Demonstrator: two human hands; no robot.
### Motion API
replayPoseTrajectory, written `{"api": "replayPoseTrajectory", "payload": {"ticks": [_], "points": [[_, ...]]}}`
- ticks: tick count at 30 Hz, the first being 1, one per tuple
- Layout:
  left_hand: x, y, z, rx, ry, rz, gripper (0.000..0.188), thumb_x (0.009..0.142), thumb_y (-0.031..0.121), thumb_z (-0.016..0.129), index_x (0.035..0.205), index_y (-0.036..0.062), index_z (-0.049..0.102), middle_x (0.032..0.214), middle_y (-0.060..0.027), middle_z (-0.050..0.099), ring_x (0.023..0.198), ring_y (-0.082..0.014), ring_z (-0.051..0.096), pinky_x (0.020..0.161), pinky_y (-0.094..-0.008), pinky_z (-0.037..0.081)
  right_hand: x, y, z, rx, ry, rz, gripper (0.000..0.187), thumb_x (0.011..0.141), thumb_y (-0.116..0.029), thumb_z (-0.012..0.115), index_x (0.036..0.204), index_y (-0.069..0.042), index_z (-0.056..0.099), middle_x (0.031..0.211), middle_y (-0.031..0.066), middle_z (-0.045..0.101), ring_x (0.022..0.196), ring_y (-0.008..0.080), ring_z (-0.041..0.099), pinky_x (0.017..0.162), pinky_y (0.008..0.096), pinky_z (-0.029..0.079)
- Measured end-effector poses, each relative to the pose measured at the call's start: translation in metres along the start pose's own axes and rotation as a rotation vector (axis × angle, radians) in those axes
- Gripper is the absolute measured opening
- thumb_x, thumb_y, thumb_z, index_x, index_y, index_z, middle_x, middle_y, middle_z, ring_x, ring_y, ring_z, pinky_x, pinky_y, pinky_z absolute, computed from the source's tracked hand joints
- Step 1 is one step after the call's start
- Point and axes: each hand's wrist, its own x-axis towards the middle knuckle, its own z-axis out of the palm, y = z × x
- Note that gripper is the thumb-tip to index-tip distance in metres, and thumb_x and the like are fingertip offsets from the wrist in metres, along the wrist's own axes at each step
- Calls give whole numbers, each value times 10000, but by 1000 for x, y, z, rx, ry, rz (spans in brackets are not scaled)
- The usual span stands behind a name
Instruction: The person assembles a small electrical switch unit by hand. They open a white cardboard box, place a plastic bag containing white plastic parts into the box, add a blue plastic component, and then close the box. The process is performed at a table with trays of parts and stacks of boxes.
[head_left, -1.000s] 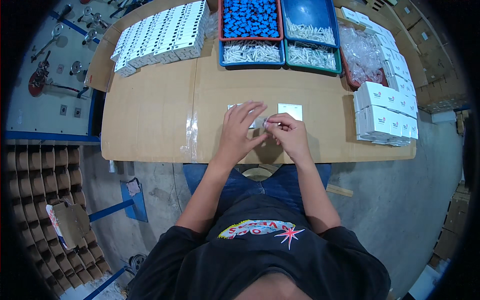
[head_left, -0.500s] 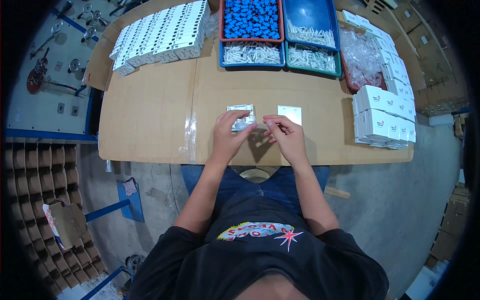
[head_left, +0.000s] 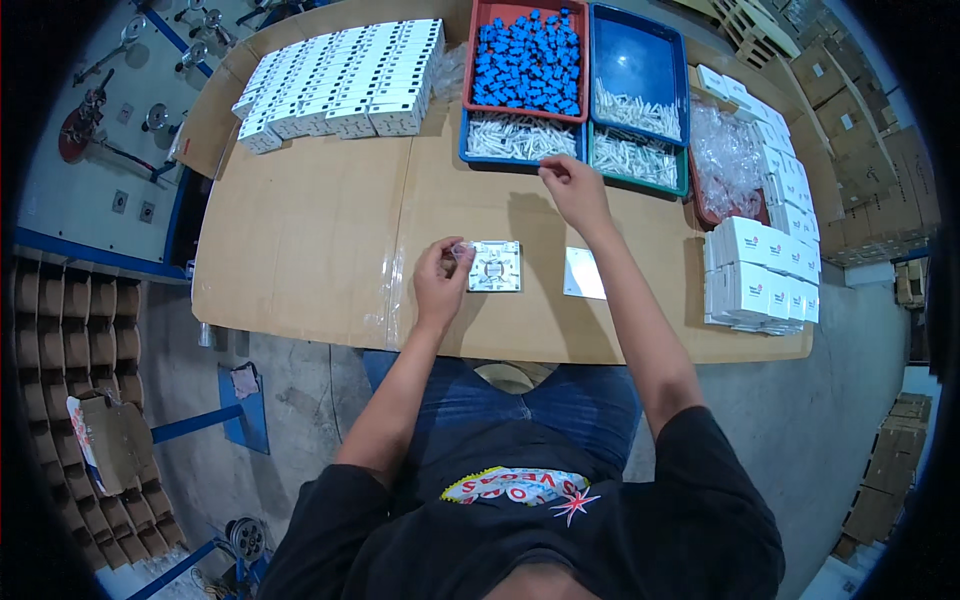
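Left hand [head_left: 440,283], at nine o'clock of one square white unit [head_left: 496,267] on cardboard [head_left: 300,240], pinches one clear plastic piece [head_left: 461,250]. Right hand [head_left: 577,195] is outstretched at one-thirty, fingers curled; whether gripping, I cannot tell. One white plate [head_left: 582,274] lies at three o'clock.

White device [head_left: 495,267], bright blue pieces [head_left: 526,65]

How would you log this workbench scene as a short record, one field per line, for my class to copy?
Left hand: pinching clear plastic at the square white part's left edge
Right hand: by front-left blue tray's near rim; contact and grip unclear
Square white part: flat on cardboard
White plate: right of square part, partly hidden by right arm
Red tray: holding blue pieces
White boxes: stacked at right
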Motion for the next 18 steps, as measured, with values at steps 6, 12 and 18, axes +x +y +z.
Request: {"api": "replayPoseTrajectory", "payload": {"ticks": [6, 12, 18], "points": [[2, -2, 2, 79, 50, 83, 307, 864, 235, 818, 1075, 41, 709, 931, -90, 700, 864, -232, 669, 803, -366, 521, 69, 9, 62, -372, -58, -147, 168, 910, -197, 694, 1036, -110, 762, 1000, 100, 736, 939, 315, 703, 795, 423, 552], [2, -1, 0, 77, 52, 102, 337, 846, 237, 839, 1081, 37, 705, 927, -83, 699, 854, -229, 658, 808, -367, 514, 92, 13, 95, -549, -89, -209, 178, 898, -181, 658, 1024, -135, 773, 1034, 103, 701, 978, 334, 696, 820, 489, 553], [2, 3, -2, 133, 44, 120, 362, 816, 258, 856, 1074, 52, 708, 929, -61, 705, 836, -212, 657, 816, -363, 486, 91, 10, 104, -622, -82, -176, 199, 882, -108, 578, 952, -115, 764, 1008, 159, 679, 957, 368, 699, 813, 512, 555]]}}
